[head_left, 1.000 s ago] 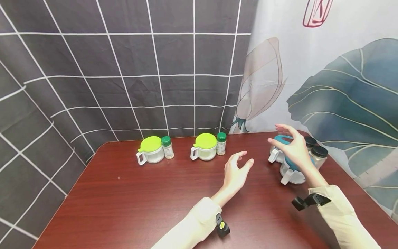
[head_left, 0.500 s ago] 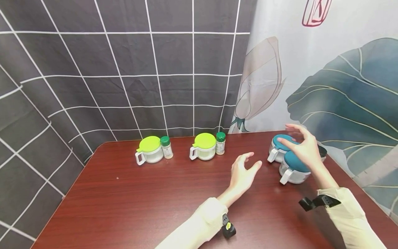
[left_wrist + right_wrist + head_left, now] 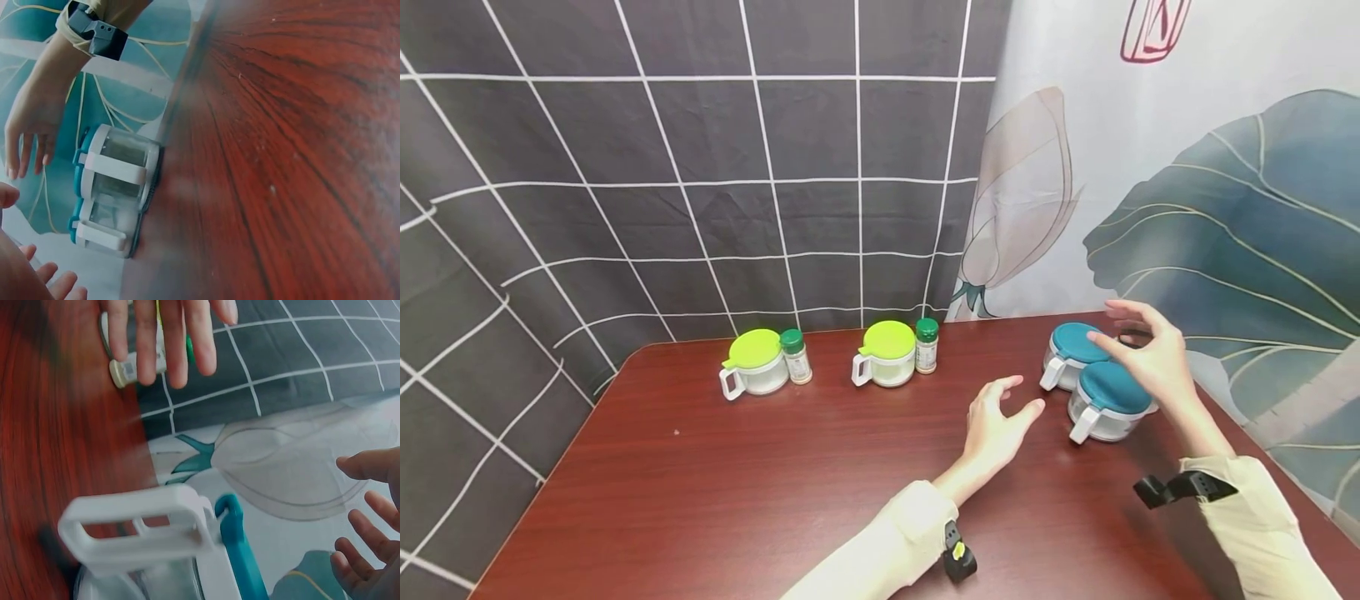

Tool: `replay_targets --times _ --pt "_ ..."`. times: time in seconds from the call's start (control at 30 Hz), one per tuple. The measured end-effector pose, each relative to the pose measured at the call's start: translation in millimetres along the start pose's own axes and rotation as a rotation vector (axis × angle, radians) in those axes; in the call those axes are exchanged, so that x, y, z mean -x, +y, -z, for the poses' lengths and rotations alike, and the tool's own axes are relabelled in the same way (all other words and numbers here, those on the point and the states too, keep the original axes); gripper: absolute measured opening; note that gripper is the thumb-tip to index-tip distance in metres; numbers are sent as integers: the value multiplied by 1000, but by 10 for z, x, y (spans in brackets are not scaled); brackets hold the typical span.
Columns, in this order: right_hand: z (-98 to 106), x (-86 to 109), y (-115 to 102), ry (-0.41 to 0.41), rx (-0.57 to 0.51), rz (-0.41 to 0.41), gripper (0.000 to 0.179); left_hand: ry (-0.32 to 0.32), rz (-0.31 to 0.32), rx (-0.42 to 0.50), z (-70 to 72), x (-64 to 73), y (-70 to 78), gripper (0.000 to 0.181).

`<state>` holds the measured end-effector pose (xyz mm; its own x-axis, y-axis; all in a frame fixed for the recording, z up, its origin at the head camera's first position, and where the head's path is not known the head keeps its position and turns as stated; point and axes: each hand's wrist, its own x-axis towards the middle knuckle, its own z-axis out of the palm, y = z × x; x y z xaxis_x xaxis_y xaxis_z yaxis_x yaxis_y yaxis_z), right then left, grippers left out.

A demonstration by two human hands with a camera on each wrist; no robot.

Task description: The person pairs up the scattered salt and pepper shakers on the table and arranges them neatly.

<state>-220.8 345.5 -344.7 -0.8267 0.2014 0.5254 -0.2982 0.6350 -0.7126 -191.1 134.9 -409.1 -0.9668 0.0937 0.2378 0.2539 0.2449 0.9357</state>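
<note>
In the head view, two clear seasoning jars with blue lids and white handles stand on the right: a rear jar [image 3: 1075,342] and a front jar [image 3: 1108,400]. My right hand [image 3: 1153,354] hovers just over and behind them, thumb and fingers spread in a loose curve. A dark lid [image 3: 1135,335] shows in the gap between thumb and fingers; the rest of it is hidden. To the left of the jars, my left hand [image 3: 996,429] floats over the table with thumb and fingers apart, holding nothing. The left wrist view shows the right hand [image 3: 34,125] above the jar lids, its fingers hanging down.
Two jars with lime-green lids, one left [image 3: 756,362] and one nearer the middle [image 3: 887,354], stand along the table's back edge. Beside each is a small green-capped shaker, left [image 3: 797,357] and right [image 3: 927,346]. A tiled-pattern cloth [image 3: 715,167] hangs behind the table [image 3: 737,500].
My right hand has shifted rightward past the blue lids, uncovering them and covering the black-lidded jars. My left hand has drifted right. The view has turned slightly.
</note>
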Motion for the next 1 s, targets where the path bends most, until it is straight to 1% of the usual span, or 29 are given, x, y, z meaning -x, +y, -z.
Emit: replay_targets --times 0.2,0.43,0.6,0.67,0.87,1.0 --pt "78 11 87 14 12 -12 52 -5 5 -13 -50 7 -19 39" --pt "179 2 180 35 57 -39 51 -14 7 -32 -162 -11 -40 38" --pt "288 -16 269 13 87 -81 53 -24 12 -33 -224 -29 -33 39" --pt "318 -17 306 4 94 -85 54 -25 18 -32 -244 -35 -27 40" --pt "356 -8 395 -3 81 -86 55 -16 48 -21 -310 -46 -15 41" --pt "371 3 442 -14 96 -115 56 -6 58 -17 -350 -49 -20 41"
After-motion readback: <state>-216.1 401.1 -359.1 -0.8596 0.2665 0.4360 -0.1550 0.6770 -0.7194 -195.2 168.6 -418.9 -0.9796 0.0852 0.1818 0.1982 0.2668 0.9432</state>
